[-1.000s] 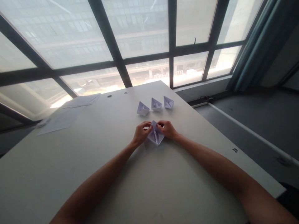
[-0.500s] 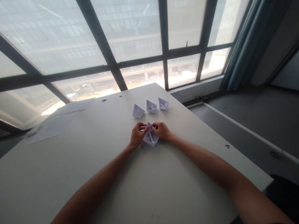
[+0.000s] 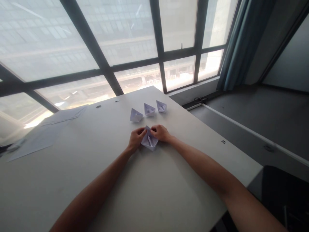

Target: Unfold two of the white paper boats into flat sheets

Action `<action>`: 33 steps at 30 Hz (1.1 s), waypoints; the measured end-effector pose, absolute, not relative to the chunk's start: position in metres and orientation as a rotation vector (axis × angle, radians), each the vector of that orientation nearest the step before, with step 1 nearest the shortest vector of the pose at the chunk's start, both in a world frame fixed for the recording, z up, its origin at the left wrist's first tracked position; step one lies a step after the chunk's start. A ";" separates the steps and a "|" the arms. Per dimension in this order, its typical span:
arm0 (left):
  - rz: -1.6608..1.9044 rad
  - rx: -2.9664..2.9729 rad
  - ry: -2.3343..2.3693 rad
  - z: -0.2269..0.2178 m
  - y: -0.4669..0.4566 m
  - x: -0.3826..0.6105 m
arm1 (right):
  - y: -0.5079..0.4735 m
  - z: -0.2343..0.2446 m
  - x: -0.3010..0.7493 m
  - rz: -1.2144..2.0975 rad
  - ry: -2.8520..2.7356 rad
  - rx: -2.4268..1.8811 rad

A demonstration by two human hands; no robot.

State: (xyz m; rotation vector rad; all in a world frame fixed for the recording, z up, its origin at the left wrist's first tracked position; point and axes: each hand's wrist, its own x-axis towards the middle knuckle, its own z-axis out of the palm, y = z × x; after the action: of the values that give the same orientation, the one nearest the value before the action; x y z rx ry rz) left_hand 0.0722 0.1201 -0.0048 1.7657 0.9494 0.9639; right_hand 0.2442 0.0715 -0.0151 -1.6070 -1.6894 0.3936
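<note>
A folded white paper boat (image 3: pixel 149 142) rests on the white table between my hands, its pointed far end upward. My left hand (image 3: pixel 137 138) is closed on the boat's left side near that point, thumb on the paper. On the other side my right hand (image 3: pixel 160 132) pinches the boat's right edge, fingers curled. Just beyond stand three finished-looking paper boats in a row: a left one (image 3: pixel 136 116), a middle one (image 3: pixel 149 110) and a right one (image 3: pixel 161 106). The fingertips behind the held boat are partly hidden.
Loose white paper sheets (image 3: pixel 36 144) lie at the table's left side. The white table (image 3: pixel 116 190) reaches toward a large window with dark frames (image 3: pixel 158 35). A dark chair (image 3: pixel 285 190) stands by the right edge, and a blue curtain (image 3: pixel 235 48) hangs at the back right.
The camera view has turned slightly to the right, so everything sits further left. Both hands stay on the same paper boat; the left fingers have shifted slightly against it.
</note>
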 end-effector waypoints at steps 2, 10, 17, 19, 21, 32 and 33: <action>0.917 1.733 0.921 -0.002 0.119 0.069 | 0.072 -0.017 0.243 0.393 -1.669 -1.585; 0.849 1.687 0.812 -0.006 0.125 0.052 | 0.076 -0.025 0.237 0.487 -1.683 -1.434; 0.863 1.677 0.845 -0.005 0.128 0.050 | 0.086 -0.021 0.235 0.562 -1.731 -1.432; 0.878 1.680 0.864 -0.004 0.128 0.051 | 0.090 -0.020 0.236 0.606 -1.782 -1.398; 0.889 1.682 0.882 -0.004 0.129 0.051 | 0.092 -0.021 0.237 0.604 -1.800 -1.388; 0.858 1.683 0.827 -0.001 0.127 0.049 | 0.091 -0.035 0.233 0.594 -1.668 -1.335; 0.851 1.688 0.831 0.000 0.126 0.049 | 0.090 -0.034 0.232 0.593 -1.670 -1.334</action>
State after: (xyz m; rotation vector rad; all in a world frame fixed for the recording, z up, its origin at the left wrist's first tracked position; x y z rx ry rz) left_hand 0.0495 0.1255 -0.0001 1.6882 0.8312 0.8506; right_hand 0.2325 0.0904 -0.0343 -1.3341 -1.6704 0.5930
